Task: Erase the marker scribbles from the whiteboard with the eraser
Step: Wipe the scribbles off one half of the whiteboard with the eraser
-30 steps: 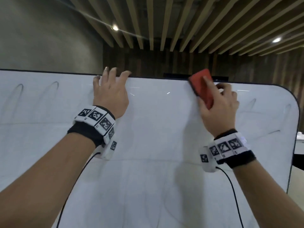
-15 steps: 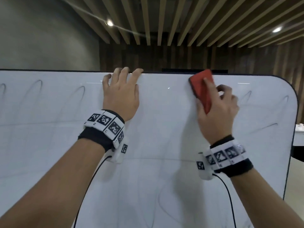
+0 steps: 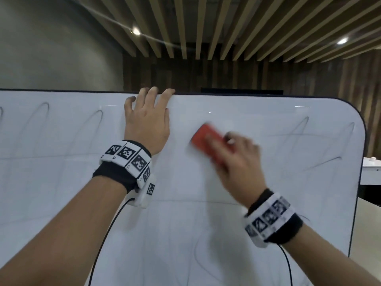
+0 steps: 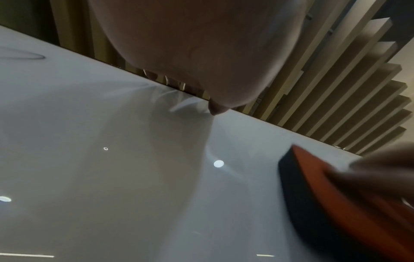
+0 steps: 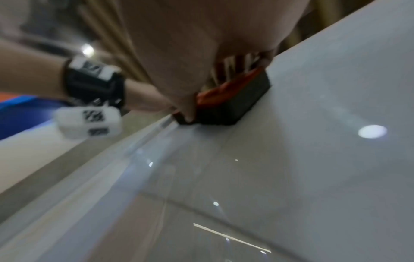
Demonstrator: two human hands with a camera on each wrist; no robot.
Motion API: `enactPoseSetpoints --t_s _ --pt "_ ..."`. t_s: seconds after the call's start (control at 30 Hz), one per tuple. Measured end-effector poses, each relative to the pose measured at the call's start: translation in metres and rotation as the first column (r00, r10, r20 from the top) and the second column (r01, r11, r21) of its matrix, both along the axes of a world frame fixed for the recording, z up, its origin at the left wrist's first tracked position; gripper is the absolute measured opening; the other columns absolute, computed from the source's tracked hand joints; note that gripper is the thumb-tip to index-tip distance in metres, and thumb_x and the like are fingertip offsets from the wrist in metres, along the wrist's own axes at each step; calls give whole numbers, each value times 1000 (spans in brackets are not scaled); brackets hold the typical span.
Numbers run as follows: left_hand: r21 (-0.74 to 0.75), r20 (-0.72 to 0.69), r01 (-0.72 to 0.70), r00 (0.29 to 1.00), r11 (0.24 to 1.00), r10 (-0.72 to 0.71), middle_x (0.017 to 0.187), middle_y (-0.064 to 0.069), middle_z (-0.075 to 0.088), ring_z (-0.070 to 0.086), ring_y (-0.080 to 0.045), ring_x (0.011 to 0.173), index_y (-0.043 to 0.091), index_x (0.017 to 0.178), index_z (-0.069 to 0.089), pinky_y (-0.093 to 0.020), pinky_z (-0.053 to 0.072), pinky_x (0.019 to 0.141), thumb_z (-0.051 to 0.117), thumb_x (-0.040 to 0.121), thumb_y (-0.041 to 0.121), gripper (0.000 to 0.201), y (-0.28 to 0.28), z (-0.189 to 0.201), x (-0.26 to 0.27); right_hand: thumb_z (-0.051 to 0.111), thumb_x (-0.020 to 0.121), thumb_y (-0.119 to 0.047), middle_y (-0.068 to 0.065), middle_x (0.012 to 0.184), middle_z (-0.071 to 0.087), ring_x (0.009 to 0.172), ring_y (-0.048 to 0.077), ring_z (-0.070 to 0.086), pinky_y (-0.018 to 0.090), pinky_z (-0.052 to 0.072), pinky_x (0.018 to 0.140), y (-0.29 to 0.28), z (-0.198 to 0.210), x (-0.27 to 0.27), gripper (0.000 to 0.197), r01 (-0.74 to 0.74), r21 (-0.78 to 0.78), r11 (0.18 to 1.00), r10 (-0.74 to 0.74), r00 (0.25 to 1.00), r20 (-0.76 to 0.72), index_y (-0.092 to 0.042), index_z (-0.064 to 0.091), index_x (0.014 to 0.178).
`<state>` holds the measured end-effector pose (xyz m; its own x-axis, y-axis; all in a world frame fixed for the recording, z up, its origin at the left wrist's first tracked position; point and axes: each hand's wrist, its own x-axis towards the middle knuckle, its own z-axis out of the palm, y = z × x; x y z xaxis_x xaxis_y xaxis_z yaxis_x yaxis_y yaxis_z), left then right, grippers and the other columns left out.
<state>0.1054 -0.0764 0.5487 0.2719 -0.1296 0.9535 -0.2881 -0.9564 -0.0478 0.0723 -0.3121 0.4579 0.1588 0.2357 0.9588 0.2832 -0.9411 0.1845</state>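
The whiteboard [image 3: 185, 213] stands upright in front of me with faint dark marker loops at upper left [image 3: 44, 112] and strokes at upper right [image 3: 303, 129]. My right hand [image 3: 237, 159] grips the red eraser [image 3: 203, 139] and presses its dark felt side flat on the board, blurred by motion, below the top edge. In the right wrist view the eraser [image 5: 235, 99] lies against the board under my right hand [image 5: 190, 44]. My left hand [image 3: 146, 124] hooks its fingers over the board's top edge, left of the eraser [image 4: 325, 195].
The board's rounded right corner and dark frame [image 3: 362, 129] end at the right. A white counter [image 3: 371, 172] stands past that edge. Cables hang from both wrist bands in front of the board. Wooden ceiling slats run overhead.
My right hand has swept the eraser down and to the left, away from the top edge. The left hand keeps its hold on the top edge.
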Motion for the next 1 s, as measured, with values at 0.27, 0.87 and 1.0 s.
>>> enactPoseSetpoints --t_s 0.27,0.87,1.0 --pt "-15 6 -4 1000 1000 5 146 -8 48 40 -30 141 26 150 39 -53 26 115 37 104 23 46 -2 -3 1 61 96 -32 24 127 49 105 42 50 51 41 90 -65 50 -2 58 45 518 854 -87 994 58 -26 47 151" --pt "-26 -13 -1 1000 1000 1 147 -11 48 39 -32 142 23 149 39 -55 27 115 38 103 23 46 -7 -3 -1 62 94 -30 16 128 55 106 38 54 46 40 87 -39 -20 -7 49 75 -101 992 -73 997 17 -31 57 143" --pt "-35 4 10 1000 999 -10 146 -11 48 40 -33 141 23 148 40 -55 28 113 42 102 21 46 -7 -4 -1 57 96 -32 17 128 55 105 39 55 47 42 86 -69 4 -7 50 93 -26 995 -92 995 35 -32 53 146"
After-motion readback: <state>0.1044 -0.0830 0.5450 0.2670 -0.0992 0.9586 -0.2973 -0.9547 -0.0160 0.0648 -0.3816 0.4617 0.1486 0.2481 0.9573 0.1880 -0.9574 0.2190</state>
